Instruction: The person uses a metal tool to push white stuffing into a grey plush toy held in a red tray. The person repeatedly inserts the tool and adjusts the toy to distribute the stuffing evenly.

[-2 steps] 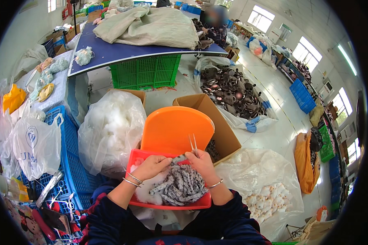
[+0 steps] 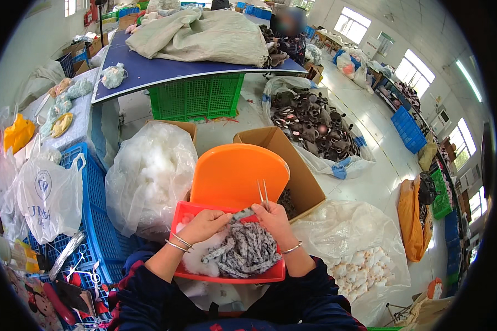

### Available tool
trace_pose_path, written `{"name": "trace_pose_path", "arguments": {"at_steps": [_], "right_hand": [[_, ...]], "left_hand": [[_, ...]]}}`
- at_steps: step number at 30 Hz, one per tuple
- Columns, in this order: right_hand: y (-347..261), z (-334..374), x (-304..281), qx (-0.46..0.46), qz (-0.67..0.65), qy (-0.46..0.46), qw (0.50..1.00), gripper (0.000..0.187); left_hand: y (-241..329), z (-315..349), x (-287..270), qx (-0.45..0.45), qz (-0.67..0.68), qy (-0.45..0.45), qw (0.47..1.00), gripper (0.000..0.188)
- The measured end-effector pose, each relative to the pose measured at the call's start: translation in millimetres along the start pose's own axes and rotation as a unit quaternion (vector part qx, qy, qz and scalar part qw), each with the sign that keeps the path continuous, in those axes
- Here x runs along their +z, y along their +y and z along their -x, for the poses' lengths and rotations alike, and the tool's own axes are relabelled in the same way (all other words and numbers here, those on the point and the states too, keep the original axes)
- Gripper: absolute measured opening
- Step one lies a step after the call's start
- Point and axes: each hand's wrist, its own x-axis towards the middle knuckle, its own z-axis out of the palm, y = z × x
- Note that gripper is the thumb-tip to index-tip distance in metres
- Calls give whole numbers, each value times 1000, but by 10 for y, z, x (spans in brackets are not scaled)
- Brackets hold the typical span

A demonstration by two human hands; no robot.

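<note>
Over a red tray (image 2: 181, 208) both my hands are closed at a small grey fabric piece (image 2: 243, 214). One end of it is pinched between the thumb and fingers of my left hand (image 2: 206, 225). At its other end is my right hand (image 2: 276, 223), its fingers closed around metal tweezers (image 2: 263, 191) whose two points stick up past the knuckles. Inside the tray lie a heap of grey, black-flecked plush pieces (image 2: 246, 251) and, at the left, white stuffing (image 2: 201, 256). My fingers partly cover the small piece.
An orange chair (image 2: 240, 174) stands behind the tray, with a cardboard box (image 2: 299, 176) beside it. A clear bag of stuffing (image 2: 152, 176) is at left, near a blue crate (image 2: 96, 220) holding scissors. To the right lies a bag of white pieces (image 2: 367, 270). A person (image 2: 292, 41) is far back.
My right hand and the tweezers have shifted very slightly to the right. My left hand stays in place at the small grey piece.
</note>
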Motion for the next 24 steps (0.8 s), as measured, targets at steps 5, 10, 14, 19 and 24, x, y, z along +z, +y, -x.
{"name": "trace_pose_path", "arguments": {"at_steps": [5,10,14,19,24], "right_hand": [[-15,-4,-80,-18,-30,-8,999,18],[1,-18,-177,-39,-63,-33,997,14],[16,-33,-179,-45,-92,-55,993,12],[-21,-36,-145,-50,-102,-28,993,17],[-20,-55,-150,-58,-83,-18,995,20]], "left_hand": [[27,4,-85,-8,32,-30,999,26],[67,19,-176,3,61,-23,998,17],[88,35,-172,-2,70,2,998,14],[148,60,-166,-2,59,30,998,17],[78,22,-186,-3,35,48,998,22]]}}
